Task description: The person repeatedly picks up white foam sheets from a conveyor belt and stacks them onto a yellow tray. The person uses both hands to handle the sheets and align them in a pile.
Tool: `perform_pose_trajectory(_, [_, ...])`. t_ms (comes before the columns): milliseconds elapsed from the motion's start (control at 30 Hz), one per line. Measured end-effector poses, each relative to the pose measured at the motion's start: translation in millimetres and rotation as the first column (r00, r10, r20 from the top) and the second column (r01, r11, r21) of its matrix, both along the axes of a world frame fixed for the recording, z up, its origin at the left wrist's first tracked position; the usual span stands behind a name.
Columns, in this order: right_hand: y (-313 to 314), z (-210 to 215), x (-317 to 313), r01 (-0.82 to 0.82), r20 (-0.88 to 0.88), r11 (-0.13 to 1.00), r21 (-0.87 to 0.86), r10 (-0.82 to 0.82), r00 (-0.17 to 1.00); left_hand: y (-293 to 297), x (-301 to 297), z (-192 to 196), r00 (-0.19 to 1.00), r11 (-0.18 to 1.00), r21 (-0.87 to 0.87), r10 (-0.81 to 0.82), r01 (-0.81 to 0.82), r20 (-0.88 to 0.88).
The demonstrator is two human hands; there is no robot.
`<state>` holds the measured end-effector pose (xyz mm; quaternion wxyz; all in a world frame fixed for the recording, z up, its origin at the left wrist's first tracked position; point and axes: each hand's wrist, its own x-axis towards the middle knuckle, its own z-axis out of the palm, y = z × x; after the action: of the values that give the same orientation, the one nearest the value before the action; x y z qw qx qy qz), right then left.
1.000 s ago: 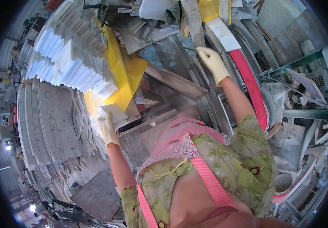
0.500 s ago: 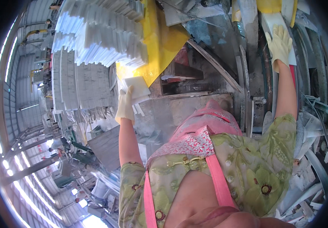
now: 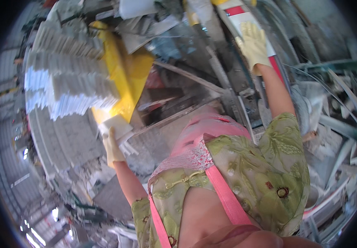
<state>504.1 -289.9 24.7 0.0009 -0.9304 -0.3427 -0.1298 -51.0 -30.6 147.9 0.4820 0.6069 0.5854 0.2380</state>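
Note:
My left hand (image 3: 113,148), in a pale rubber glove, grips a white square tile (image 3: 119,127) by its near edge, beside the yellow sheet (image 3: 139,68). A few thin white strips (image 3: 128,147) show just under that tile. My right hand (image 3: 253,45), gloved alike, is stretched far out at the upper right. Its fingers lie flat on a white slab (image 3: 268,48), which rests on a narrow red band (image 3: 277,68). More red, and another white piece, show beyond the fingertips.
Tall stacks of white tiles (image 3: 71,76) stand at the left above grey slabs (image 3: 62,140). A wooden bar (image 3: 191,78) slants across the middle, over dark gaps. Broken stone offcuts (image 3: 325,144) heap up at the right. A yellow piece (image 3: 220,2) sits at the top.
The whole view has turned and slid, so things sit further left. My left hand keeps the tile. Beyond my right hand, a red stretch now shows between white pieces.

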Motion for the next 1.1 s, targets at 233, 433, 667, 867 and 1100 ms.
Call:
perform_pose_trajectory(233, [-67.9, 5.6, -38.6, -0.110, -0.196, 0.993, 0.047, 0.117, 0.974, 4.0, -0.2, -3.7, 0.995, 0.995, 0.097, 0.036, -0.027, -0.093])
perform_pose_trajectory(433, [-149.9, 58.4, -41.2, -0.338, -0.401, 0.940, 0.053, 0.330, 0.855, 2.4, -4.2, -6.3, 0.993, 0.992, 0.122, 0.037, -0.023, -0.115])
perform_pose_trajectory(667, [-112.5, 34.3, -71.6, -0.167, 0.040, 0.975, -0.148, 0.175, 0.984, 3.9, -14.3, -12.1, 1.000, 0.998, 0.066, 0.005, -0.003, -0.025])
perform_pose_trajectory(867, [-121.2, 23.9, -46.8, -0.173, 0.003, 0.984, -0.043, 0.173, 0.985, 14.4, -27.5, -23.3, 0.997, 0.998, 0.045, 0.052, -0.049, -0.064])
perform_pose_trajectory(1100, [-85.3, 39.7, -21.6, -0.260, 0.189, 0.962, -0.085, 0.272, 0.944, 8.1, -19.8, -18.7, 0.995, 0.995, 0.064, 0.085, -0.081, -0.059])
